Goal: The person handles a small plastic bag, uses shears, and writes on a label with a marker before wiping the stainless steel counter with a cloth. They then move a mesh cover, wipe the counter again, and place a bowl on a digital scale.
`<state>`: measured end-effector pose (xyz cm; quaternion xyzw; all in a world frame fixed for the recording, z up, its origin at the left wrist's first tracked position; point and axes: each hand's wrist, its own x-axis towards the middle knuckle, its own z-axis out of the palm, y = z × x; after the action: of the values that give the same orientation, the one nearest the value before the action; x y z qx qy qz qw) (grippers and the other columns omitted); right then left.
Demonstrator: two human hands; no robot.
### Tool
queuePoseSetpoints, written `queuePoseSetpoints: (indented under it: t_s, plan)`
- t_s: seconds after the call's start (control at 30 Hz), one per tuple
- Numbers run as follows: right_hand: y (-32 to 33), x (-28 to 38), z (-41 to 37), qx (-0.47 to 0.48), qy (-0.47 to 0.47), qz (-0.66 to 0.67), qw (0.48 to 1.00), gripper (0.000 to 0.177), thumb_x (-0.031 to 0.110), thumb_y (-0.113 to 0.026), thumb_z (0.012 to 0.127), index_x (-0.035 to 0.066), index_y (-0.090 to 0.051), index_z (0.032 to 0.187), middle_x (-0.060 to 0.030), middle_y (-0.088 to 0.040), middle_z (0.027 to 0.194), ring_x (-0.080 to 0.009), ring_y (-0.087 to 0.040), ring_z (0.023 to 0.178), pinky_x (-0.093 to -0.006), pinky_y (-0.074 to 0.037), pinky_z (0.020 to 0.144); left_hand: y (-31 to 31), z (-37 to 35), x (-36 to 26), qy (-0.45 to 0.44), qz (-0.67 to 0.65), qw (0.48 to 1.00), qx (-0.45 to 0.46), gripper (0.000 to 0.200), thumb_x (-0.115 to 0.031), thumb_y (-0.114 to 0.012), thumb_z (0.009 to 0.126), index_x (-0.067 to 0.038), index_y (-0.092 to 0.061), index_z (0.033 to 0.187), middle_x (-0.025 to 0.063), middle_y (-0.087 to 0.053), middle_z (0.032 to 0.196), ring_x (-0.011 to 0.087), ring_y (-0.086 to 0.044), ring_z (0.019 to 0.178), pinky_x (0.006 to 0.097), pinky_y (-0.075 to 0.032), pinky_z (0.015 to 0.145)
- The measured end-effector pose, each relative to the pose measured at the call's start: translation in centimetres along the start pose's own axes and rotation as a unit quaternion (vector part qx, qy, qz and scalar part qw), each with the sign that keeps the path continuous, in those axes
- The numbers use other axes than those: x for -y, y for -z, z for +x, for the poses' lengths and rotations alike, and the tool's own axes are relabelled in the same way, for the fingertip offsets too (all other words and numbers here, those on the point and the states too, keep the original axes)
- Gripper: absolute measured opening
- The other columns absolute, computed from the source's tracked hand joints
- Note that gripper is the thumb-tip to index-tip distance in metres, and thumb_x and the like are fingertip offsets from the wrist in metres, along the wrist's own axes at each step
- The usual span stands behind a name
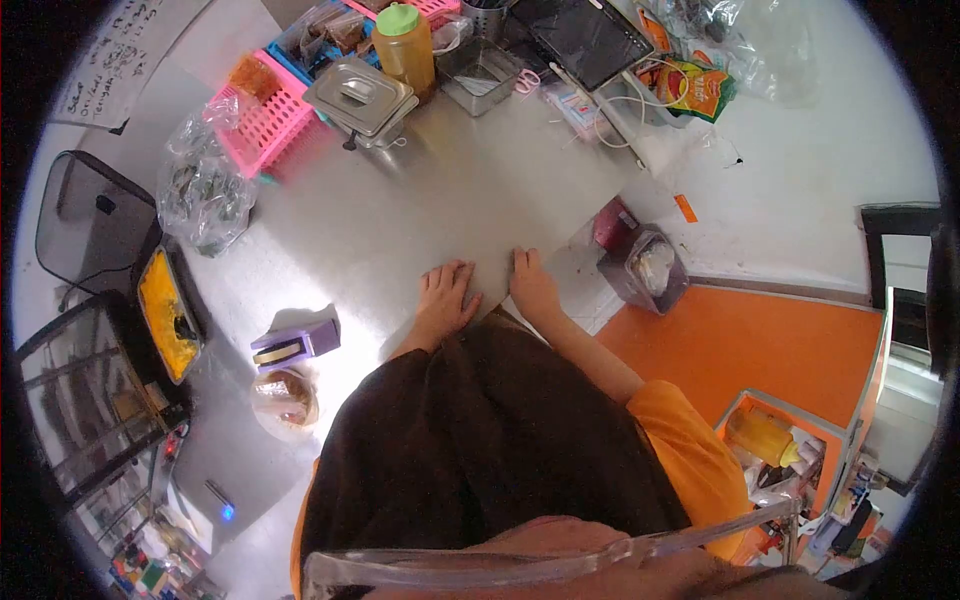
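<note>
Your left hand lies flat on the steel counter at its near edge, fingers stretched out and holding nothing. Your right hand rests close beside it without touching it, also flat, open and empty. A purple box sits on the counter to the left of your left hand. A lined bin stands to the right of your right hand. A lidded pan and a bottle stand at the far end.
</note>
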<state>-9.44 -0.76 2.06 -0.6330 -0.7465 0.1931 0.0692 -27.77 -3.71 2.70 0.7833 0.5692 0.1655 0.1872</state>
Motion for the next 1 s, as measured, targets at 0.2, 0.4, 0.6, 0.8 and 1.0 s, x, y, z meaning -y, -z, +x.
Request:
queuePoseSetpoints:
  t_s: [0.2,0.4,0.6,0.8,1.0]
  plan:
    - [0.8,0.9,0.0,0.021,-0.012,-0.009,1.000,0.035,0.008,-0.046,0.078,0.000,-0.039,0.111,-0.0192,-0.044,0.101,-0.0372,-0.056,0.077,-0.0441,-0.048,0.062,-0.3,0.1,0.1,-0.012,0.021,0.999,-0.025,0.049,-0.036,-0.052,0.079,-0.007,-0.046,0.119,0.0097,-0.044,0.113,0.0278,-0.042,0.102,0.0410,-0.031,0.087]
    - [-0.1,0.3,0.0,-0.018,0.006,0.009,1.000,0.035,0.007,-0.045,0.078,0.000,-0.040,0.111,-0.0194,-0.045,0.100,-0.0374,-0.056,0.077,-0.0434,-0.048,0.064,-0.3,0.1,-0.3,-0.008,0.021,0.999,-0.027,0.050,-0.033,-0.054,0.077,-0.007,-0.045,0.118,0.0105,-0.044,0.114,0.0286,-0.042,0.102,0.0415,-0.031,0.088]
    - [-0.4,-0.1,0.0,-0.017,-0.006,0.035,0.999,0.036,0.007,-0.047,0.077,0.002,-0.039,0.112,-0.0185,-0.044,0.100,-0.0369,-0.056,0.077,-0.0437,-0.048,0.063,-0.3,1.2,-1.1,-0.009,0.008,1.000,-0.017,0.047,-0.026,-0.057,0.074,-0.005,-0.047,0.114,0.0115,-0.042,0.116,0.0304,-0.039,0.106,0.0432,-0.029,0.089]
    - [0.9,0.4,-0.1,0.008,-0.018,0.064,0.998,0.032,0.006,-0.043,0.079,-0.002,-0.042,0.110,-0.0209,-0.044,0.102,-0.0381,-0.055,0.081,-0.0431,-0.048,0.068,-0.7,4.8,-1.4,-0.066,0.019,0.997,-0.041,0.041,-0.023,-0.057,0.072,-0.004,-0.051,0.108,0.0107,-0.046,0.112,0.0275,-0.043,0.103,0.0429,-0.032,0.087]
    - [-0.5,-1.2,-1.6,-0.026,0.055,0.174,0.983,0.018,0.005,-0.049,0.077,0.001,-0.049,0.094,-0.0186,-0.045,0.097,-0.0366,-0.053,0.083,-0.0421,-0.045,0.069,-1.3,7.2,-1.2,-0.127,0.004,0.992,0.020,0.036,-0.018,-0.055,0.075,-0.009,-0.051,0.110,0.0085,-0.048,0.110,0.0264,-0.044,0.102,0.0407,-0.034,0.086]
